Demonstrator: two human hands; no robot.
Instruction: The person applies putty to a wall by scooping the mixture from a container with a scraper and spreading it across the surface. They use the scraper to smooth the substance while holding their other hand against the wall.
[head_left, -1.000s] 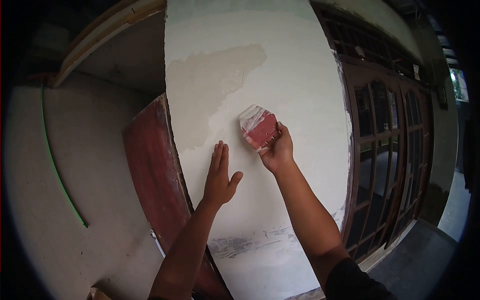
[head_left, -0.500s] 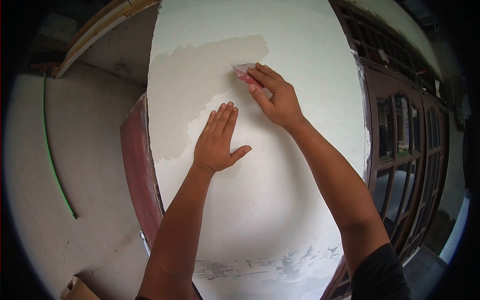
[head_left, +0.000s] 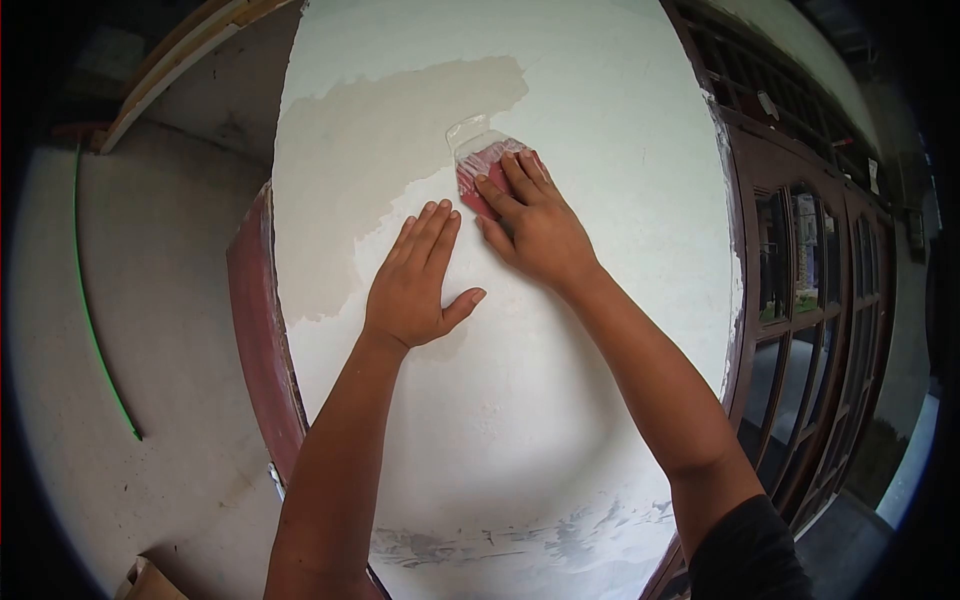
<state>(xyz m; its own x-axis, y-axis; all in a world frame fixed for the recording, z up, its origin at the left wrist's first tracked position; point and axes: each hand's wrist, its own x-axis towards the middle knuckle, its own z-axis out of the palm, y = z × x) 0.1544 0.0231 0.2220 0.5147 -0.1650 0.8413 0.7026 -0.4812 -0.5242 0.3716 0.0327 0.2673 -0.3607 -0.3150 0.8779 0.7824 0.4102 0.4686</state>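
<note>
My right hand [head_left: 535, 222] grips a red putty scraper [head_left: 485, 195] smeared with white putty, its broad face showing and its far edge against the white wall [head_left: 500, 400]. A wet streak of putty [head_left: 466, 130] lies on the wall just above the blade. To the lower left, my left hand [head_left: 415, 280] rests flat on the wall, fingers stretched and thumb apart, holding nothing. A greyish-beige patch [head_left: 340, 180] with ragged edges spreads over the wall at the upper left, ending near both hands.
Dark brown doors with glass panes [head_left: 800, 270] stand on the right. A reddish-brown panel [head_left: 262, 340] edges the wall on the left. Farther left, a green strip [head_left: 85, 300] hangs before a grey wall. Dark smears [head_left: 560, 535] mark the lower wall. A cardboard box [head_left: 150, 582] sits at bottom left.
My right hand has turned the scraper from nearly edge-on to broad face showing, slightly lower. A wet putty streak now shows above it. My left hand stays flat; the view has shifted slightly.
</note>
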